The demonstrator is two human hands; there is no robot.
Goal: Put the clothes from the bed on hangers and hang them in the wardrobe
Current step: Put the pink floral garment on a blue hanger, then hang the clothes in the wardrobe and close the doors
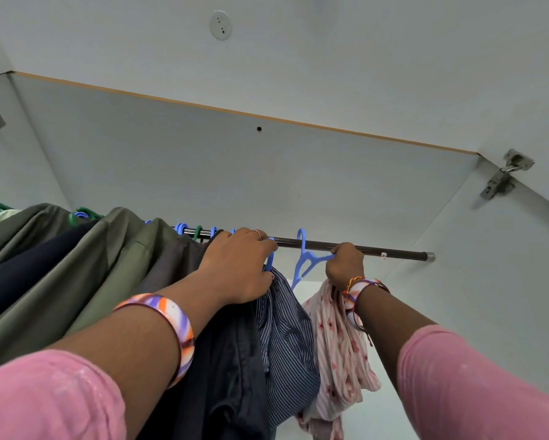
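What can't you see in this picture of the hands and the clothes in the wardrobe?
Head view only:
- Right hand fingers: curled behind the blue hanger, out of sight.
- Left hand covers the striped shirt's hanger.
- Pink garment: bottom cut off by the picture's edge.
- Rod's left end: hidden by hanging clothes.
- The bed: outside the picture.

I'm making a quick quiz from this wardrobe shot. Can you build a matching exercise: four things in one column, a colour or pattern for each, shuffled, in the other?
Things:
1. hanger gripped by the right hand
2. shirt under the left hand
3. garment below the right hand
4. rail

Looks:
A. pink with stripes
B. dark metal
C. blue plastic
D. navy pinstripe

Pairs: 1-C, 2-D, 3-A, 4-B
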